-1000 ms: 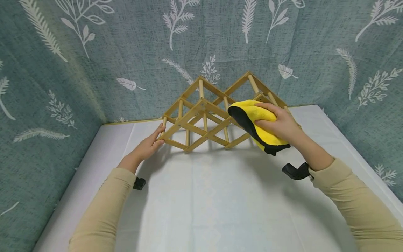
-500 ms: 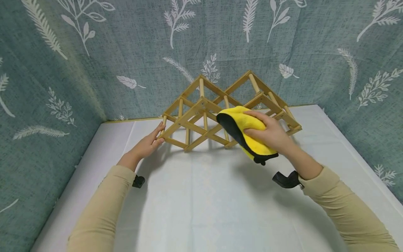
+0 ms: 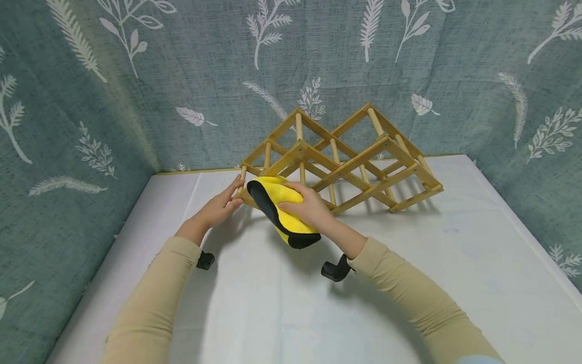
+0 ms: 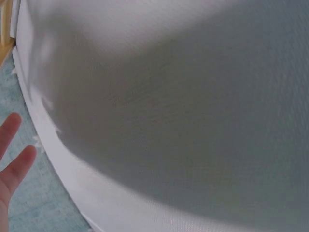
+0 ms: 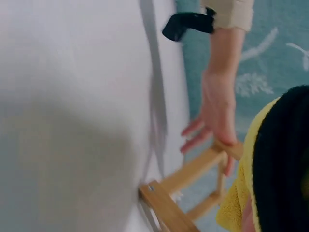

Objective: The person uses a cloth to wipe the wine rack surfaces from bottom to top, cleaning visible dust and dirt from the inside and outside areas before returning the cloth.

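Observation:
A folding wooden wine rack (image 3: 354, 174) with crossed slats and round dowels stands at the back of the table. My left hand (image 3: 218, 206) holds its left end, fingers along the end dowel and thumb at the lower corner. In the right wrist view, that hand (image 5: 219, 106) straddles the rack's corner. My right hand (image 3: 310, 206) grips a folded yellow cleaning cloth (image 3: 273, 194) with a dark grey side, in front of the rack's left part, which it partly covers. Only part of the cloth (image 5: 241, 193) shows in the right wrist view; two extended left fingers (image 4: 19, 166) show in the left.
A white cloth (image 3: 254, 313) covers the table. Green fabric (image 3: 218, 60) with white leaf prints hangs behind and at both sides, close behind the rack. Black mounts sit at the left wrist (image 3: 206, 261) and right wrist (image 3: 335, 270).
My right hand has moved left with the cloth, from the rack's right part to its left part near my left hand. The left hand keeps its place on the rack.

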The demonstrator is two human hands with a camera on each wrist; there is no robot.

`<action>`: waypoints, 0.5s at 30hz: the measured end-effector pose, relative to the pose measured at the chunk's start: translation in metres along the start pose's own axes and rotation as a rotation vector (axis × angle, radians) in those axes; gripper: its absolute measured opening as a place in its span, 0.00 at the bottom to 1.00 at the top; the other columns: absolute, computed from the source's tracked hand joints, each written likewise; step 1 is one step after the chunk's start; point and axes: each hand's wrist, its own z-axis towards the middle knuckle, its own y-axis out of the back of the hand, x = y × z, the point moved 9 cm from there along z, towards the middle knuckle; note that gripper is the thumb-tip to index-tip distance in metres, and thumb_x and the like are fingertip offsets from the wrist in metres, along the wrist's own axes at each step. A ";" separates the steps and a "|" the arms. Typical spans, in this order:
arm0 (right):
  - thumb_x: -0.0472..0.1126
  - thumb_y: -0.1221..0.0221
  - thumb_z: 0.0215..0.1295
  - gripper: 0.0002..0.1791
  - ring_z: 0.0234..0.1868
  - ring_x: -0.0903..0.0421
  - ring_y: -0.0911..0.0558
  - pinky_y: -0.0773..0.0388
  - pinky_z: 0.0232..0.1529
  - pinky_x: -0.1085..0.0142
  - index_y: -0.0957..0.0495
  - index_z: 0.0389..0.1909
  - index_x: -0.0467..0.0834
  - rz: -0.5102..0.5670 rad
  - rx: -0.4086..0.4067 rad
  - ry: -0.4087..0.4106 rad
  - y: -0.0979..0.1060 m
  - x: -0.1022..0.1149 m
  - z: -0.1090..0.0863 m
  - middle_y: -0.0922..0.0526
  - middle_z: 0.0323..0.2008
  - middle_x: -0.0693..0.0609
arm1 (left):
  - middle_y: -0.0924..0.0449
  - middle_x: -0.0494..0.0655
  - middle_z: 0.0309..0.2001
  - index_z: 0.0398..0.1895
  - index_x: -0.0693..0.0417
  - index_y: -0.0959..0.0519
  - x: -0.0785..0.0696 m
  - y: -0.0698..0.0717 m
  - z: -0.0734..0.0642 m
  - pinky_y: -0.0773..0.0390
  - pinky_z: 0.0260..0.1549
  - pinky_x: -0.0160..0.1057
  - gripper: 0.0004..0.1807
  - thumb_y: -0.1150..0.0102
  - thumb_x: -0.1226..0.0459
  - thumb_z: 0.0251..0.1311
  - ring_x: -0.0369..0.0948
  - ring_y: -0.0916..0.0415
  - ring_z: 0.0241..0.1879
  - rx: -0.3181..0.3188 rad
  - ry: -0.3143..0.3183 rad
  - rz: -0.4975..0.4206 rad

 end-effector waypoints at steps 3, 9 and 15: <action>0.47 0.39 0.58 0.30 0.38 0.55 0.24 0.27 0.35 0.67 0.33 0.62 0.50 0.024 -0.011 0.001 -0.011 0.002 0.006 0.26 0.54 0.50 | 0.67 0.46 0.73 0.73 0.43 0.58 0.000 0.000 0.000 0.37 0.53 0.62 0.35 0.65 0.44 0.66 0.64 0.36 0.57 0.002 0.017 0.011; 0.45 0.39 0.58 0.27 0.35 0.54 0.24 0.26 0.32 0.68 0.31 0.60 0.49 0.212 -0.065 -0.057 -0.007 0.000 0.010 0.23 0.45 0.48 | 0.66 0.47 0.73 0.73 0.42 0.58 0.000 0.000 0.001 0.35 0.52 0.61 0.36 0.64 0.44 0.66 0.62 0.34 0.56 0.004 0.008 0.004; 0.42 0.40 0.59 0.24 0.38 0.54 0.25 0.26 0.34 0.68 0.30 0.57 0.46 0.442 -0.128 -0.085 0.020 0.001 0.003 0.26 0.44 0.46 | 0.68 0.46 0.73 0.72 0.45 0.56 0.001 0.000 0.000 0.33 0.50 0.60 0.34 0.64 0.45 0.67 0.62 0.33 0.55 0.007 0.013 0.011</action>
